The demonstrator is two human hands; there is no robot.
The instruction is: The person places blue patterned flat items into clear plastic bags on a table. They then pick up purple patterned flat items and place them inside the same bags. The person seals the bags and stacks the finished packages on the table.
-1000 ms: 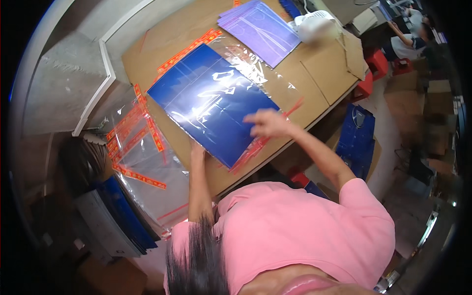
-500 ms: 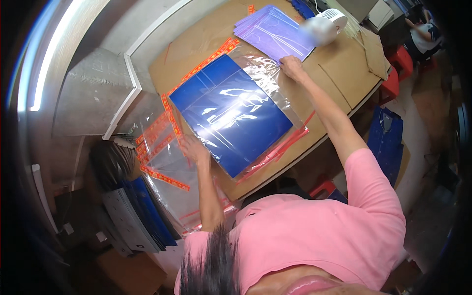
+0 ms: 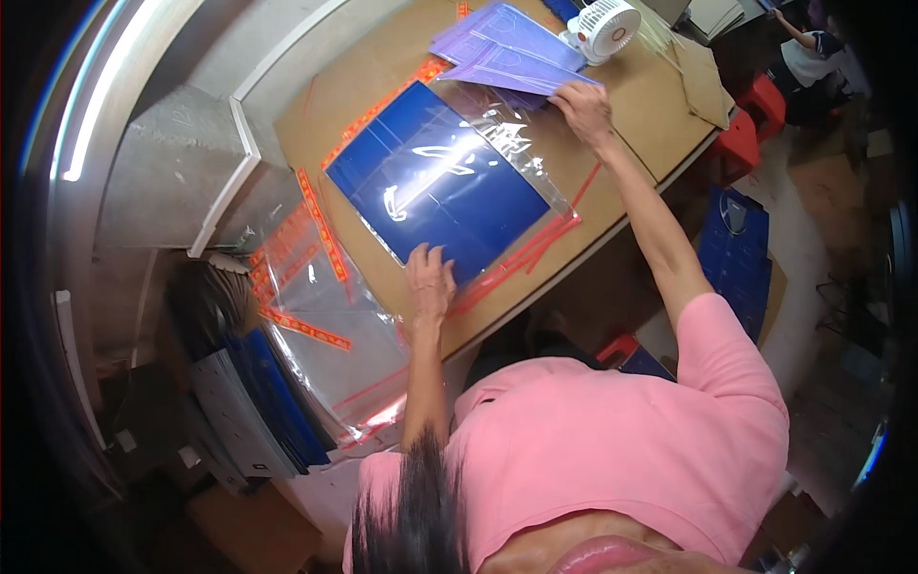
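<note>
A blue flat sheet (image 3: 430, 172) lies on the cardboard-covered table inside or under clear plastic film, which gives bright reflections. My left hand (image 3: 430, 284) rests at its near left edge, fingers apart and slightly curled. Farther right, my right hand (image 3: 583, 110) pinches the near corner of a purple sheet (image 3: 521, 69), which is lifted and tilted off the purple stack (image 3: 478, 33). Clear plastic bags (image 3: 330, 316) with orange-red patterned strips (image 3: 323, 225) hang over the table's left edge, beside my left forearm.
A small white fan (image 3: 607, 31) stands beyond the purple stack. Red strips (image 3: 521, 253) run along the table's near edge. Blue and grey panels (image 3: 263, 392) stand at the lower left. Red stools (image 3: 736, 143) and a blue panel (image 3: 734, 253) are at right, with another person (image 3: 808, 57) farther off.
My right hand has raised a purple sheet's corner off the stack. My left hand has shifted right along the blue sheet's near edge. The fan's head has come into clear view.
</note>
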